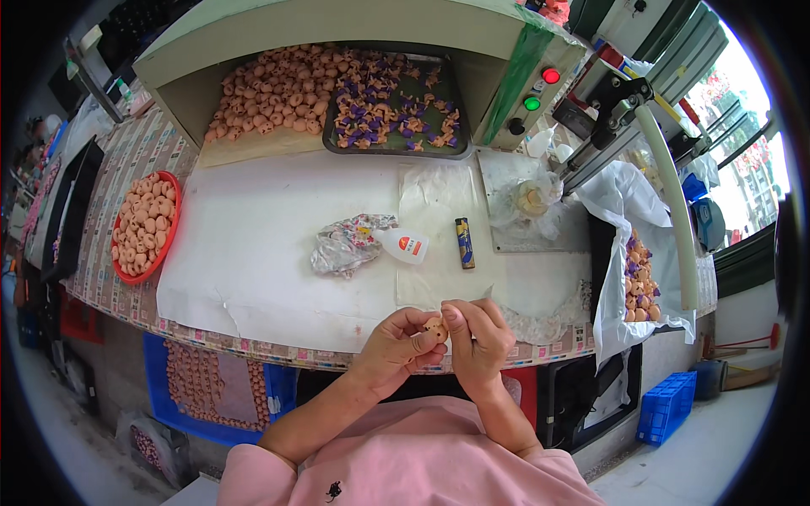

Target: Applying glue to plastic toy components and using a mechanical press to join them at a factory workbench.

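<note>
Close to the table's front edge, my left hand (396,350) grips a small peach-coloured doll head (435,328) between thumb and fingers. Dark dots mark its surface. My right hand (479,344) is pinched closed right beside the head, its fingertips at the head's side; whatever they hold is hidden. Beyond my hands lies a white squeeze bottle (408,246) with a red label, resting against a crumpled patterned plastic wrapper (342,246). A dark blue and yellow stick-shaped tube (465,243) lies to its right.
A box-like machine (337,29) shelters piled heads (278,88) and a dark tray (396,152) of small purple-and-peach figures. A red basket (173,228) of heads stands left. Right are a lever press (603,126) and a white-lined box (612,287) of assembled pieces. Blue tray (287,392) below.
</note>
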Available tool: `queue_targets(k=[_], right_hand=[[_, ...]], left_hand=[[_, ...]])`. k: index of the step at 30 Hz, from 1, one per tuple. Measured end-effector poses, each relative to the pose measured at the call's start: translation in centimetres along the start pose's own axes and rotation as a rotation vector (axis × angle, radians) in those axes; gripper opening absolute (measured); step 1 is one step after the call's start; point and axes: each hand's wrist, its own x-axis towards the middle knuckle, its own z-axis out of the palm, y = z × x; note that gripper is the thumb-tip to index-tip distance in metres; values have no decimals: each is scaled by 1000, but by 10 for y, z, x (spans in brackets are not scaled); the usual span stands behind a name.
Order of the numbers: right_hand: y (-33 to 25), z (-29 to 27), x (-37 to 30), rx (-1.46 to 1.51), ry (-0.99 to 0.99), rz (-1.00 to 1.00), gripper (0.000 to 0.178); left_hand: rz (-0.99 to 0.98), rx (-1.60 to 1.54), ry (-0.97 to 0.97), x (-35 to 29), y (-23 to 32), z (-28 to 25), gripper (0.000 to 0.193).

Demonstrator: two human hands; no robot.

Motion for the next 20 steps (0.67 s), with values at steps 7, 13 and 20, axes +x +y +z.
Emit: queue_targets(k=[7,13,20], right_hand=[[1,4,4,53,2,108,11],[11,-1,3,54,-60,159,20],[36,-32,36,337,-291,387,36]], left_hand=[[94,-41,1,4,-5,7,21],[28,-122,-18,8,-20,-1,19],[15,54,83,7,1,14,17]])
